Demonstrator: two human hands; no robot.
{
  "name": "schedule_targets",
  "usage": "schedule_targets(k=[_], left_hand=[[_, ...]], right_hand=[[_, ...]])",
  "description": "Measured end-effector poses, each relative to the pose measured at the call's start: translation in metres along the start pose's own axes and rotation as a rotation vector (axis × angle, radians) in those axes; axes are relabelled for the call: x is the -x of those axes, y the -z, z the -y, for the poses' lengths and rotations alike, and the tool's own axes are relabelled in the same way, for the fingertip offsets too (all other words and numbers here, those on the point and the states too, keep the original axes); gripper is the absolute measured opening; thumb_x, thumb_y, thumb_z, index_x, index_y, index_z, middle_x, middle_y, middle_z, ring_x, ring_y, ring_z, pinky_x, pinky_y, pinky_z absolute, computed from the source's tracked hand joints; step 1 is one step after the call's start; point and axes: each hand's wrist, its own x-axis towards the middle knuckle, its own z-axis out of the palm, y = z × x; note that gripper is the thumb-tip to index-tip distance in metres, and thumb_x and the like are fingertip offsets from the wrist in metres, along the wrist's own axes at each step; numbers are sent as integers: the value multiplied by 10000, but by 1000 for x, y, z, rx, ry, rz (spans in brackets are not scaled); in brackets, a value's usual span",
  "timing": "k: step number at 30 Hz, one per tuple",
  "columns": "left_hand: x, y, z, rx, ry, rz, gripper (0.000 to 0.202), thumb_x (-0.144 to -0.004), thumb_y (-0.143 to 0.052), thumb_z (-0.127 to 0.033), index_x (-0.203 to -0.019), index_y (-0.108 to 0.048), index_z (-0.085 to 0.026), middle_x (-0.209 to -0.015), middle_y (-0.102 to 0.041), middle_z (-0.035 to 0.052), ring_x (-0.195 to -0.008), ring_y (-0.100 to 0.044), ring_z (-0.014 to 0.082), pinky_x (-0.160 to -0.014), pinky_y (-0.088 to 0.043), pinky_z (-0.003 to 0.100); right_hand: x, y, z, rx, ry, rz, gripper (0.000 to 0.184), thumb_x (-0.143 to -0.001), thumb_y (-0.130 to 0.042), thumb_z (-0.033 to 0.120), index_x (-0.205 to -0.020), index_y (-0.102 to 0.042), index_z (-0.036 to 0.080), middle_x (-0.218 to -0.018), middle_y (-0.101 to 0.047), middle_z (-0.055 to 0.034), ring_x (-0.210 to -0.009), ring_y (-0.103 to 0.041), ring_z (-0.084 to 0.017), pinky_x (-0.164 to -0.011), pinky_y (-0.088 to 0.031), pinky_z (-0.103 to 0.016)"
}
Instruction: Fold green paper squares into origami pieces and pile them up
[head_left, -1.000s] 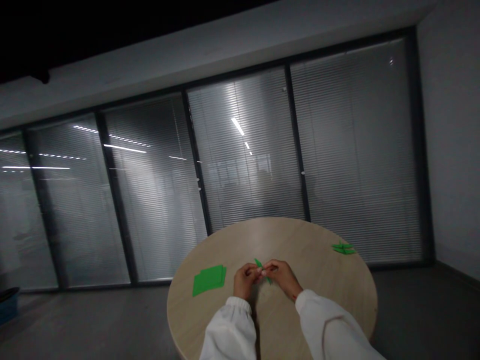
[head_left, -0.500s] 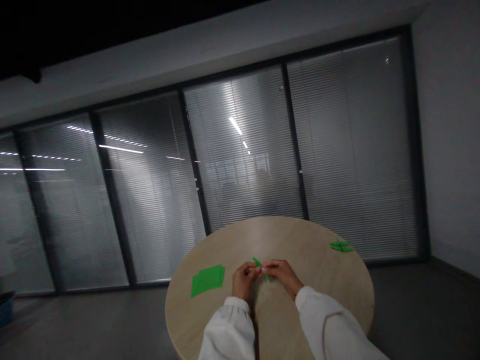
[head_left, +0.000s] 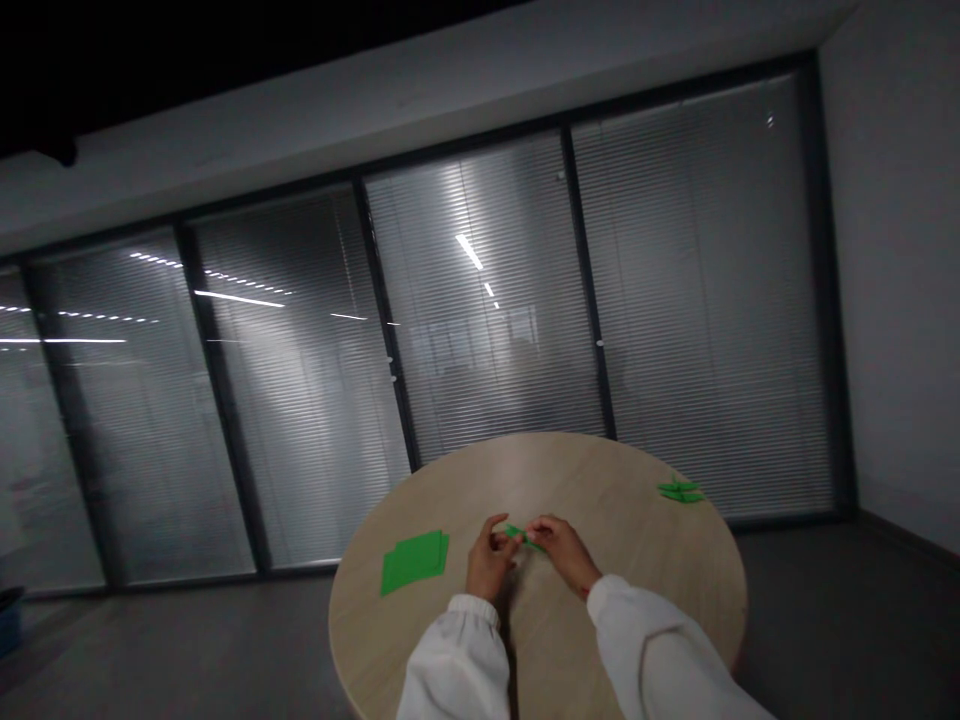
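The folded paper (head_left: 523,538) is above the table (head_left: 645,570), pinched at both ends. It lies at the left hand's (head_left: 489,562) 2 o'clock and the right hand's (head_left: 562,550) 10 o'clock.

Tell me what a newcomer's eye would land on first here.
The bright green stands out against the dim room: a small folded green paper piece pinched between the left hand and right hand over the round wooden table. A stack of green sheets lies to the left, and more folded green pieces sit near the table's far right edge. Behind, a wall of glass panels with closed blinds reflects ceiling lights.
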Motion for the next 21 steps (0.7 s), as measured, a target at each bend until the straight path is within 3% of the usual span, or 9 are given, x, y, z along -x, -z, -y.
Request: schedule_targets(k=[2,3,6,15,21], left_hand=[[0,3,-1,-30,-110,-74,471,-653,-702,-380,-1086,-663,-199,-944,-703,97,-895,-648,228,-659,-531,297],[0,4,-2,-58,-171,-83,396,-652,-704,-366,-1013,-705,-202,-996,-699,107,-970,-631,241,-776,-520,334],[-3,8,-2,-121,-238,-62,225,-652,-695,-350,-806,-763,-200,-985,-713,120,-996,-622,267,-934,-445,402],[-4,7,-2,-213,-148,-54,142,-626,-681,-323,-661,-740,-199,-745,-734,77,-788,-656,250,-784,-478,349],[-4,9,-3,-235,-171,-125,149,-639,-655,-327,-653,-735,-202,-744,-720,79,-800,-639,254,-714,-479,331]], right_hand=[[0,0,-2,93,63,-9,271,-794,-565,444,-768,-684,202,-841,-647,-44,-826,-590,-191,-772,-442,-289],[1,1,-2,126,80,-8,252,-809,-550,420,-774,-681,208,-842,-636,-39,-827,-587,-187,-771,-440,-284],[1,2,-4,181,101,-2,210,-831,-528,368,-812,-674,218,-856,-617,-33,-836,-582,-181,-778,-437,-274],[4,3,4,288,196,14,166,-860,-509,291,-837,-658,221,-880,-605,-33,-897,-560,-183,-822,-419,-289],[4,4,3,285,134,-7,144,-829,-564,298,-876,-678,224,-901,-629,-41,-877,-577,-189,-816,-430,-298]])
